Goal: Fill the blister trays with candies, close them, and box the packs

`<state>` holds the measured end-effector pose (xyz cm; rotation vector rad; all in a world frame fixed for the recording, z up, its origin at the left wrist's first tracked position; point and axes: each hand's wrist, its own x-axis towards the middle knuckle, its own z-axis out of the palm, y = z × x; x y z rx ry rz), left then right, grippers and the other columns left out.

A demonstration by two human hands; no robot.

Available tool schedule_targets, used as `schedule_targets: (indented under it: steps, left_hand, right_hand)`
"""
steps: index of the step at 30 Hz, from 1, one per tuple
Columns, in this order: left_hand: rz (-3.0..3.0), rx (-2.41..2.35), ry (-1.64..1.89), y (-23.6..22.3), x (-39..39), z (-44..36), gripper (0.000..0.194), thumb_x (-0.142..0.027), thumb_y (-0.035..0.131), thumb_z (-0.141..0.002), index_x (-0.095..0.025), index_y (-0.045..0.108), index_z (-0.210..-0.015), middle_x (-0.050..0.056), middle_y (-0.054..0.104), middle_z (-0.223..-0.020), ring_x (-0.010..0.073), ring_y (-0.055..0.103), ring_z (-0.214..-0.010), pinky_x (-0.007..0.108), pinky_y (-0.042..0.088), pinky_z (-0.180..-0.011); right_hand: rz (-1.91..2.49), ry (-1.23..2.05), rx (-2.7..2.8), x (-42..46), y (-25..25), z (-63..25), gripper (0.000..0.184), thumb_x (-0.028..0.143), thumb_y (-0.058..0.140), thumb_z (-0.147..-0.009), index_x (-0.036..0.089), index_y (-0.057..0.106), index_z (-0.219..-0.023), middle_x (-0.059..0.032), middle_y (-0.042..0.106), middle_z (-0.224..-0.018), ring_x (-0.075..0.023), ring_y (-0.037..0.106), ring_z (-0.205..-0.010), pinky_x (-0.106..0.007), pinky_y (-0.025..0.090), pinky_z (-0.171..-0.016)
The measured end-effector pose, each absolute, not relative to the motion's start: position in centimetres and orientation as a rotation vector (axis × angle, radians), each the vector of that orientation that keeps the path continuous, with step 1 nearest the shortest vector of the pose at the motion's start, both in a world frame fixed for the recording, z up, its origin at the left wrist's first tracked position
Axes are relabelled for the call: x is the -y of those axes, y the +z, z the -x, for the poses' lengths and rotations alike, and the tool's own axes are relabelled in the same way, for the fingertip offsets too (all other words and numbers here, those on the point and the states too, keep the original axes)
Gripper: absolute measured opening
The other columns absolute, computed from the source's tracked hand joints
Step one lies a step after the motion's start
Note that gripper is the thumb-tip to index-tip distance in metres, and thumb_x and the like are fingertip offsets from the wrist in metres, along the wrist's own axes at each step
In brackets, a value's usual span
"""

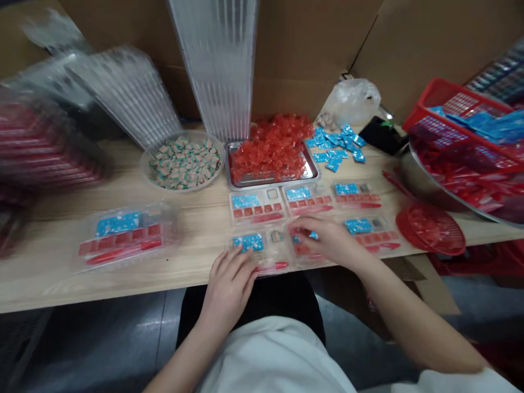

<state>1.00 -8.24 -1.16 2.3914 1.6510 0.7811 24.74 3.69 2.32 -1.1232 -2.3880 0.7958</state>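
Clear trays [272,256] lie side by side under our hands, within easy reach: our left hand [227,289] rests slack on one tray's near edge; our right hand [327,240] curls over the next, and we cannot tell whether it grasps.

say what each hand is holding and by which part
Neither grip clearly holds anything. The left hand touches the near edge of a clear tray; the right hand lies on the next tray, but a hold cannot be told.
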Motion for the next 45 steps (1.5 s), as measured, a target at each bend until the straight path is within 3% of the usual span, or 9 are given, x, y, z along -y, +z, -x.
schedule_targets:
  steps: [11,19,24,28,32,35,37,41,45]
  left_hand:
    - [-2.459,-1.685,0.746,-1.6,8.0,-1.1,0.022,-0.015,0.05,-0.086,-0.021,0.062,-0.104,0.006,0.066,-0.114,0.0254,0.053,-0.116,0.046,0.04,-0.096]
    - [-2.49,-1.658,0.797,-1.9,7.8,-1.0,0.024,-0.014,0.05,-0.085,-0.022,0.061,-0.105,0.004,0.066,-0.113,0.0244,0.053,-0.115,0.045,0.04,-0.097]
    - [-2.436,-1.684,0.8,-1.9,7.9,-1.2,0.024,-0.015,0.052,-0.084,-0.022,0.062,-0.105,0.006,0.065,-0.112,0.0262,0.053,-0.112,0.049,0.043,-0.095]
    - [-2.365,-1.691,0.873,-1.6,8.2,-0.9,0.025,-0.014,0.055,-0.082,-0.023,0.063,-0.104,0.008,0.062,-0.111,0.0262,0.053,-0.11,0.048,0.044,-0.093]
    - [-2.118,-1.62,1.05,-0.2,7.0,-0.5,0.027,-0.012,0.054,-0.083,-0.025,0.061,-0.105,0.007,0.061,-0.109,0.0218,0.054,-0.108,0.04,0.045,-0.093]
    - [-1.724,-1.526,1.187,1.1,4.5,-0.8,0.025,-0.017,0.051,-0.087,-0.023,0.056,-0.111,0.006,0.062,-0.106,0.0179,0.058,-0.101,0.033,0.048,-0.088]
    - [-1.534,-1.418,1.226,1.8,2.7,-1.4,0.024,-0.021,0.051,-0.088,-0.021,0.054,-0.111,0.006,0.062,-0.105,0.0162,0.06,-0.097,0.03,0.048,-0.086]
    - [-1.45,-1.326,1.175,2.4,1.1,-2.9,0.007,-0.023,0.055,-0.085,-0.018,0.058,-0.09,0.003,0.063,-0.092,0.014,0.06,-0.087,0.026,0.047,-0.081]
    - [-1.253,-1.282,1.213,2.2,1.9,-3.8,0.007,-0.024,0.058,-0.083,-0.017,0.055,-0.084,0.001,0.06,-0.083,0.013,0.059,-0.078,0.024,0.047,-0.071]
  right_hand:
    - [0.933,0.352,2.823,-2.1,2.2,-21.1,0.021,0.009,0.054,-0.083,0.015,0.064,-0.101,-0.0095,0.063,-0.094,-0.0194,0.059,-0.086,-0.03,0.049,-0.076]
    - [1.019,0.752,2.854,-5.5,4.2,-21.6,0.017,0.017,0.056,-0.083,0.021,0.063,-0.098,-0.0033,0.068,-0.089,-0.0164,0.063,-0.081,-0.025,0.047,-0.07]
    - [1.572,0.396,2.483,-12.9,4.5,-20.0,0.014,0.027,0.05,-0.086,0.019,0.061,-0.089,-0.0062,0.068,-0.085,-0.019,0.063,-0.077,-0.027,0.044,-0.068]
    - [1.788,0.243,2.409,-17.8,2.1,-18.4,0.014,0.017,0.06,-0.077,0.014,0.06,-0.09,-0.013,0.068,-0.088,-0.0242,0.063,-0.085,-0.032,0.044,-0.074]
    - [1.545,0.576,2.214,-16.1,1.6,-19.1,0.016,0.019,0.057,-0.079,0.016,0.055,-0.095,-0.0078,0.066,-0.088,-0.0174,0.063,-0.081,-0.028,0.048,-0.072]
    - [1.114,1.056,1.989,-11.2,3.1,-20.2,0.036,0.025,0.061,-0.078,0.019,0.046,-0.111,-0.0039,0.066,-0.089,-0.0151,0.063,-0.078,-0.029,0.051,-0.071]
    - [0.944,1.144,1.996,-7.8,4.3,-20.4,0.044,0.023,0.061,-0.079,0.023,0.043,-0.119,-0.0027,0.065,-0.093,-0.0146,0.063,-0.082,-0.032,0.052,-0.076]
    - [0.88,1.119,1.99,-3.5,5.3,-19.9,0.043,0.018,0.058,-0.081,0.026,0.045,-0.122,-0.0038,0.064,-0.102,-0.0152,0.062,-0.093,-0.035,0.051,-0.085]
    - [0.933,1.415,1.565,-1.7,4.2,-19.3,0.035,0.022,0.062,-0.079,0.023,0.053,-0.112,-0.0048,0.065,-0.1,-0.0144,0.064,-0.087,-0.03,0.054,-0.077]
